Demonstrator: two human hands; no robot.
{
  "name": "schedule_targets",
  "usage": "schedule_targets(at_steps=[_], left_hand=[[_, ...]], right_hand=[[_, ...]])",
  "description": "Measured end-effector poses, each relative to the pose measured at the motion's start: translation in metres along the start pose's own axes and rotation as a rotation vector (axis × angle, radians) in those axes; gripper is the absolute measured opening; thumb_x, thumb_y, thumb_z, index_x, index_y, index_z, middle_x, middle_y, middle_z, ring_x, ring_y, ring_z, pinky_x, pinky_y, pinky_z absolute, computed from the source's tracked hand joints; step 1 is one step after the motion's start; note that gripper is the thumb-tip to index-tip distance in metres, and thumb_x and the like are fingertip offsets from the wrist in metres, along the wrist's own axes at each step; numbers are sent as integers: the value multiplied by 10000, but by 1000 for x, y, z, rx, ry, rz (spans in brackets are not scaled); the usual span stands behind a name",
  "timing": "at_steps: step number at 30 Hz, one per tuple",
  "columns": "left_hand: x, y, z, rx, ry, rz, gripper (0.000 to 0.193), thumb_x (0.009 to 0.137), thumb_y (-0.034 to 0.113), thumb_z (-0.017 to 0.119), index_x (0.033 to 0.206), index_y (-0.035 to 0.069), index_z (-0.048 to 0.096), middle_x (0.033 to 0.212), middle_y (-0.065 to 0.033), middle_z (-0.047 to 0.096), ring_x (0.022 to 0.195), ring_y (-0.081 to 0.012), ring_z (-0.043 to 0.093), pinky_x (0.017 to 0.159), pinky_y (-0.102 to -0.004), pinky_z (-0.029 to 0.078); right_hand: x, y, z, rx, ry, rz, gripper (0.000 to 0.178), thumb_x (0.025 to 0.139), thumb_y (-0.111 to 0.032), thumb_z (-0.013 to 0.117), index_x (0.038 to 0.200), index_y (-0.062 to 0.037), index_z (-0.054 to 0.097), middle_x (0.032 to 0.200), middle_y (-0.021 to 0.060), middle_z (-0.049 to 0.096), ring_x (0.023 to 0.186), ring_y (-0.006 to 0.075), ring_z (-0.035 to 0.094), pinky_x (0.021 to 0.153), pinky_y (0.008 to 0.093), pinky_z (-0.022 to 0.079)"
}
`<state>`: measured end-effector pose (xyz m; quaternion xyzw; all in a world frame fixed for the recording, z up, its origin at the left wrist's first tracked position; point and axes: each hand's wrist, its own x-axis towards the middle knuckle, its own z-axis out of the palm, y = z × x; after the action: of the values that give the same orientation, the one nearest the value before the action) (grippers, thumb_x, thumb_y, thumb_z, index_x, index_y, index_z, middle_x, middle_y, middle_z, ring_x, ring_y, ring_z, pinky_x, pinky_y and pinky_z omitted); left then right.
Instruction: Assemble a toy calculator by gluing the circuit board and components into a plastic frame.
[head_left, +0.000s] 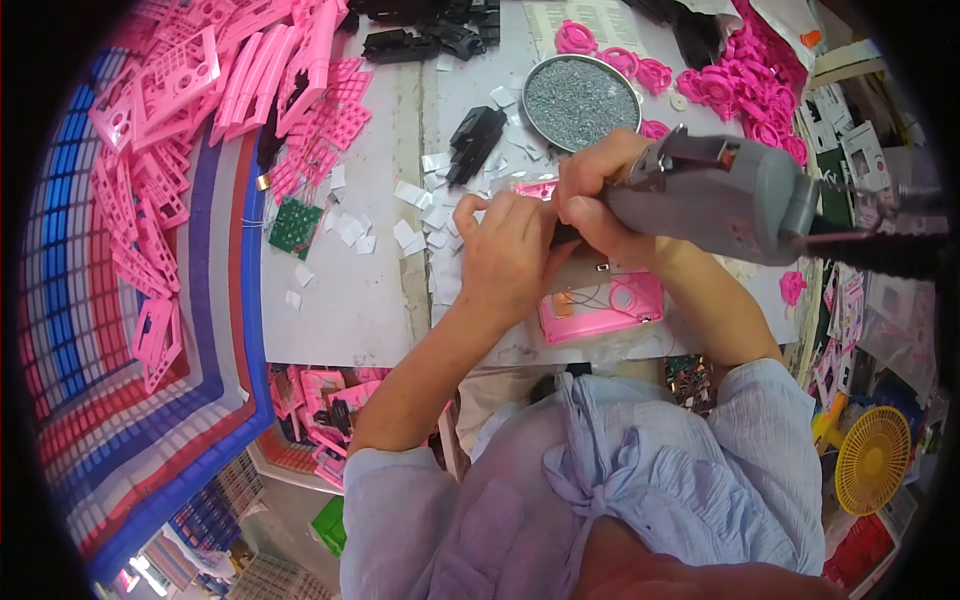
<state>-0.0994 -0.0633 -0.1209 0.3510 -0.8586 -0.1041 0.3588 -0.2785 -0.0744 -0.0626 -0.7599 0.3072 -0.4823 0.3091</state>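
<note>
My right hand (605, 190) is wrapped round the front end of a grey electric screwdriver (715, 195), which lies nearly level. Its tip is hidden behind my fingers. Close beside it, my left hand (505, 250) is closed, fingers bent, on a pink plastic casing (600, 318). Part of a black piece shows between the two hands. Within the casing I see a brown board and thin wires; its middle is covered by my hands. A round metal dish (582, 100) full of small grey screws sits just beyond my right hand.
Left of my hands lie scattered white paper squares (350, 228), a green circuit board (296, 227) and a black plastic part (475, 143). Pink panels (180, 85) pile up over a striped crate (200, 300). Pink rings (740, 85) heap at far right; a yellow fan (872, 460) stands lower right.
</note>
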Motion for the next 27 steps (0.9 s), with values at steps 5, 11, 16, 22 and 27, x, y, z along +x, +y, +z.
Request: schedule_targets(at_steps=[5, 11, 16, 22, 27], left_hand=[[-5, -2, 1, 3, -1, -20, 360, 715, 273, 820, 969, 116, 620, 888, -5, 565, 890, -203, 555, 873, -457, 285], [2, 4, -12, -21, -57, -92, 406, 697, 262, 833, 1030, 104, 664, 1101, -56, 643, 1081, -263, 569, 962, -476, 276], [1, -1, -9, -179, -58, -224, 545, 751, 277, 839, 1184, 60, 590, 1070, -91, 662, 1084, -263, 566, 994, -448, 279], [-18, 0, 2, -550, -46, -505, 781, 809, 157, 791, 1420, 8, 328, 1103, -97, 683, 1099, -228, 567, 1062, -414, 316], [-15, 15, -5, -254, -49, -354, 710, 812, 168, 753, 1408, -6, 408, 1081, -95, 677, 1053, -220, 594, 1003, -414, 334]], right_hand=[[-3, 7, -5, 156, -118, 90, 279, 906, -68, 687, 1099, -30, 489, 837, 102, 597, 758, 179, 581, 680, 329, 488], [-22, 13, -31, 164, -86, 214, 844, 764, -124, 822, 1483, -34, 390, 1070, 131, 631, 986, 221, 576, 896, 366, 474], [-45, 20, -54, -497, -296, 54, 734, 655, -84, 821, 1351, -60, 591, 1045, 92, 651, 935, 304, 571, 868, 387, 469], [-23, 17, -61, -152, -267, 591, 325, 837, -128, 700, 1133, 3, 679, 845, 63, 657, 720, 116, 581, 640, 271, 460], [4, 21, -66, -153, -367, 1028, 363, 894, -341, 658, 881, 20, 690, 615, 7, 556, 523, 100, 499, 473, 279, 374]])
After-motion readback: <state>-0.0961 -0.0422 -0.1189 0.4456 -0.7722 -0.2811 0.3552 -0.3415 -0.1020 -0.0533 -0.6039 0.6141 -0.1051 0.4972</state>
